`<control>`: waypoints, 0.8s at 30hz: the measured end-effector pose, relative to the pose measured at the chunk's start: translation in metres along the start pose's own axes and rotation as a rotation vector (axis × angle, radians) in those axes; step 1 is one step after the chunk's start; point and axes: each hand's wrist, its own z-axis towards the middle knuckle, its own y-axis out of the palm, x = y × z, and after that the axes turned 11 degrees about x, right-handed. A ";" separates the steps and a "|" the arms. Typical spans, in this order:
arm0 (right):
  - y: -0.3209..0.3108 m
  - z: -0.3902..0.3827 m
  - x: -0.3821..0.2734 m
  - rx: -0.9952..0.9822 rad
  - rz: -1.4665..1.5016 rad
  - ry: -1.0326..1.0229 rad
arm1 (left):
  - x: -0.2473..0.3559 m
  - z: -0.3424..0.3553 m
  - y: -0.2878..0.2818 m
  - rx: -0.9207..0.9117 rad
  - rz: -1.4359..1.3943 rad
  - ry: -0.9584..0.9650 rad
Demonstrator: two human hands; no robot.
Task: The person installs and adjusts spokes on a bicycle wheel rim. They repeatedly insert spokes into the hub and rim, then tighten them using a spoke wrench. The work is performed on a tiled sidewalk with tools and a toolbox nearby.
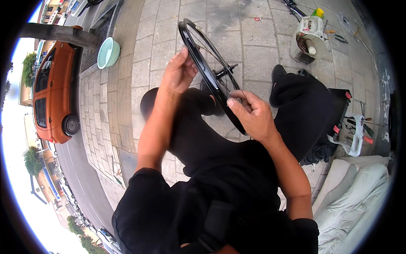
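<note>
A small black bicycle wheel point(206, 73) is held up on edge and tilted between my knees, with thin spokes and a black hub on its right side. My left hand point(182, 72) grips the rim near its upper left, thumb on the outer edge and fingers curled behind. My right hand point(253, 113) is closed round the lower right part of the rim, the thumb toward the outer edge. Some of the left fingertips are hidden by the rim.
An open-topped whitish plastic container point(305, 46) with tools stands at the far right. Pliers point(341, 38) lie beside it. More hand tools surround a white plastic frame point(357, 134). A pale green basin point(109, 53) stands left, near a trunk and an orange car point(53, 93).
</note>
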 end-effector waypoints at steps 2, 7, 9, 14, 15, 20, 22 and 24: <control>0.006 0.013 0.006 -0.023 0.063 0.059 | -0.004 -0.004 0.006 -0.045 0.023 0.052; 0.008 0.033 0.020 -0.127 -0.010 0.045 | -0.013 -0.007 0.011 -0.107 0.062 0.120; 0.011 0.036 0.028 -0.094 -0.051 0.001 | -0.012 -0.005 0.015 -0.093 0.076 0.137; 0.007 0.033 0.036 -0.022 -0.156 -0.015 | -0.016 0.004 -0.009 -0.241 0.074 0.108; 0.005 0.033 0.034 -0.031 -0.164 0.004 | -0.016 0.002 -0.007 -0.219 0.103 0.116; 0.013 0.041 0.009 0.065 -0.126 -0.035 | -0.022 -0.003 -0.008 -0.208 0.236 0.130; 0.015 0.049 0.001 0.081 -0.184 -0.054 | -0.023 -0.006 -0.007 -0.219 0.274 0.141; 0.018 0.050 -0.003 0.092 -0.215 -0.077 | -0.022 -0.007 -0.007 -0.231 0.296 0.146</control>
